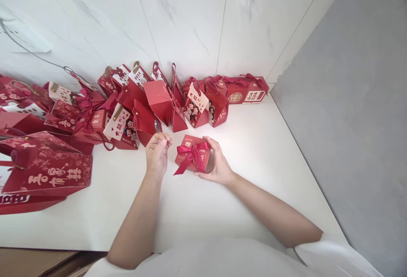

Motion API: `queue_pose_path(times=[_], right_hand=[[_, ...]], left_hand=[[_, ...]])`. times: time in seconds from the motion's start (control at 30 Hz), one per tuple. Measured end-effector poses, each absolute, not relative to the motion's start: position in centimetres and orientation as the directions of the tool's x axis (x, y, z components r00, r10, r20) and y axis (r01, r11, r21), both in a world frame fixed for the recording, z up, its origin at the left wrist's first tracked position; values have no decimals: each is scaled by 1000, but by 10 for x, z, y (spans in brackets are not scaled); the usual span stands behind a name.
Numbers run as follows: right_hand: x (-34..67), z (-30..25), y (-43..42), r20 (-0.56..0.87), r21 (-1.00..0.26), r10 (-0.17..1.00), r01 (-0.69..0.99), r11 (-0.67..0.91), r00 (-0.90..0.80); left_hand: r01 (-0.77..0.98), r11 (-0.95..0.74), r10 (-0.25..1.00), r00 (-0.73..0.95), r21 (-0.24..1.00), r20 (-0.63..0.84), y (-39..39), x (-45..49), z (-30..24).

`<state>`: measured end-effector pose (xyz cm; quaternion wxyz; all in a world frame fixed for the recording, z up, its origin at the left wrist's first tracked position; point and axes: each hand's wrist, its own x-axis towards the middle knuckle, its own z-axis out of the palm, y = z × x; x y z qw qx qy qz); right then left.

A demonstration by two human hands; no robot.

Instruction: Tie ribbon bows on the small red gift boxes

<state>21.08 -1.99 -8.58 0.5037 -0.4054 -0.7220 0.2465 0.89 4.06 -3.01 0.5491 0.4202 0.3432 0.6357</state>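
Observation:
A small red gift box [201,145] with pale printed characters sits in the grasp of my right hand [219,164], thumb below and fingers along its right side. A dark red ribbon bow [192,154] is tied over the box, one tail hanging to its lower left. Just left of the box, my left hand [157,152] is raised with its fingertips pinched together; whether something small is between them cannot be seen. Behind that hand stands a plain red box [143,120], with a small shiny silvery thing [157,125] at its edge.
Several red gift boxes and bags, such as a large patterned bag [60,171], crowd the left side. More boxes line the back wall, ending in a ribboned row [244,92]. A grey surface [356,120] borders the white table [254,141] at right. A cable [34,52] hangs at left.

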Motion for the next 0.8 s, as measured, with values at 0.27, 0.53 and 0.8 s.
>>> queue_pose_path(times=[0.27, 0.53, 0.8], right_hand=[[211, -87, -20, 518, -777, 841, 325, 540, -158], [211, -86, -20, 522, -767, 836, 338, 546, -167], [211, -86, -20, 517, -766, 839, 348, 541, -168]], left_hand=[[-342, -183, 982, -22, 922, 187, 39, 11, -33], [-337, -143, 986, 32, 931, 163, 38, 12, -32], [-298, -185, 982, -13, 937, 190, 39, 14, -32]])
